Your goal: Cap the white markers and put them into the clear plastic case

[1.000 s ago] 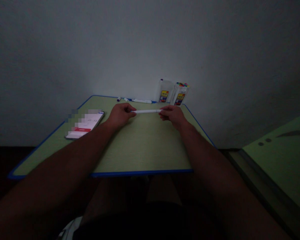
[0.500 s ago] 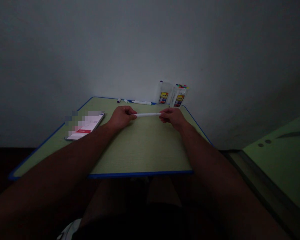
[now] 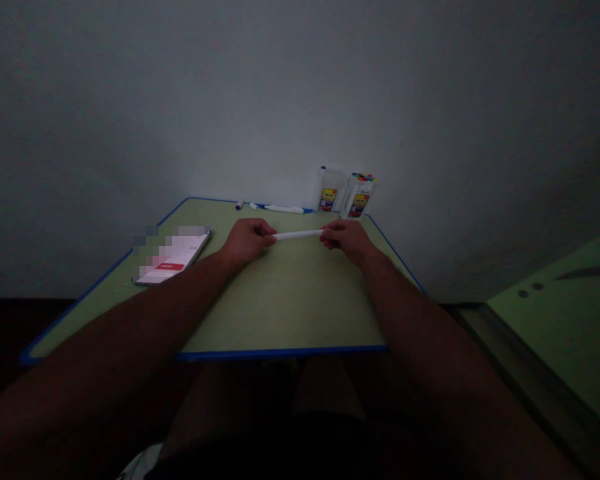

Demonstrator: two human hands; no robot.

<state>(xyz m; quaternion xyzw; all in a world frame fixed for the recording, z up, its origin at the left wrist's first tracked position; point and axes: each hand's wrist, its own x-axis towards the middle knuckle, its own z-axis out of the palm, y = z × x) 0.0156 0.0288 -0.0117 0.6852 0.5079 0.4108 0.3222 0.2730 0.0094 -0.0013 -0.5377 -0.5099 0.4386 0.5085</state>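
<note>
A slim white marker pen (image 3: 298, 235) lies crosswise between my two hands, just above the table (image 3: 285, 300). My left hand (image 3: 250, 238) pinches its left end between thumb and fingers. At the other end, my right hand (image 3: 347, 238) grips the pen with closed fingertips. Both tips of the pen are hidden by my fingers. Behind the hands, another white marker with blue ends (image 3: 284, 209) rests along the table's far edge. Beside it lie a small dark purple cap (image 3: 239, 205) and a small white cap (image 3: 253, 206).
Two clear marker cases stand at the back by the wall: one nearly bare case (image 3: 329, 199) with a dark-tipped pen, and one case (image 3: 359, 200) full of colourful pens. A phone with a lit screen (image 3: 173, 260) lies left. A green panel (image 3: 570, 320) stands right.
The pen now slants slightly, its right end a little higher than its left. Both hands keep their hold. The whole view has shifted slightly, with everything sitting a bit lower.
</note>
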